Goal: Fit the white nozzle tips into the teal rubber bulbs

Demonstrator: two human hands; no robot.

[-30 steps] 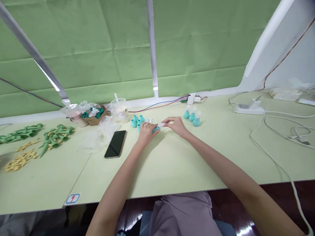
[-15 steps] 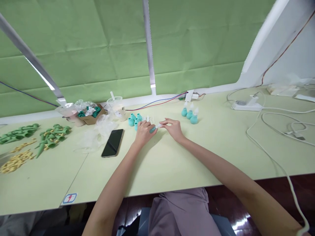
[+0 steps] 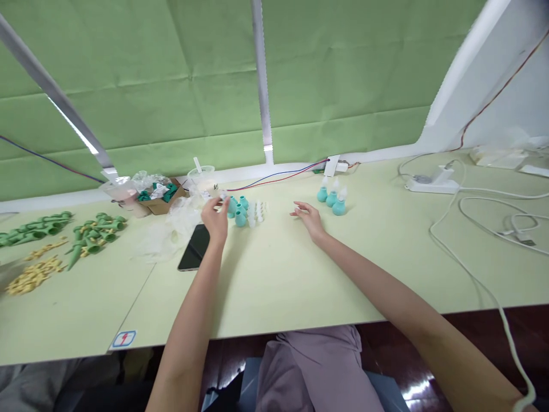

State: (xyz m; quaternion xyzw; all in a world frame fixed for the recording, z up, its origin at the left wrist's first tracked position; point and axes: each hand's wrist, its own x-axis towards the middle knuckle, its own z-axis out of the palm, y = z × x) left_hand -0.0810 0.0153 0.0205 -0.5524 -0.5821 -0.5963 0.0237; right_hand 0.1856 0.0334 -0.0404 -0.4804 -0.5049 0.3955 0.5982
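My left hand (image 3: 215, 218) is closed at the left side of a cluster of small teal rubber bulbs (image 3: 240, 218). A whitish tip (image 3: 223, 195) shows at its fingertips, while the rest of the held piece is hidden by the fingers. To the right of the cluster, small translucent white nozzles (image 3: 259, 211) lie in rows. My right hand (image 3: 309, 220) hovers over the table with its fingers apart and holds nothing. Beyond it stand three teal bulbs with white nozzles (image 3: 338, 207) fitted on top, upright.
A phone (image 3: 193, 250) lies beside my left forearm, near a crumpled plastic bag (image 3: 160, 236). Drink cups and a cardboard box (image 3: 160, 205) stand behind. Green pieces (image 3: 100, 232) and yellow pieces (image 3: 34, 276) lie far left. A power strip (image 3: 433, 184) and loose white cables are right.
My hands have come apart. The left moved left to the outer side of the teal cluster, uncovering the nozzle rows; the right let go of the nozzle and opened, moving slightly right.
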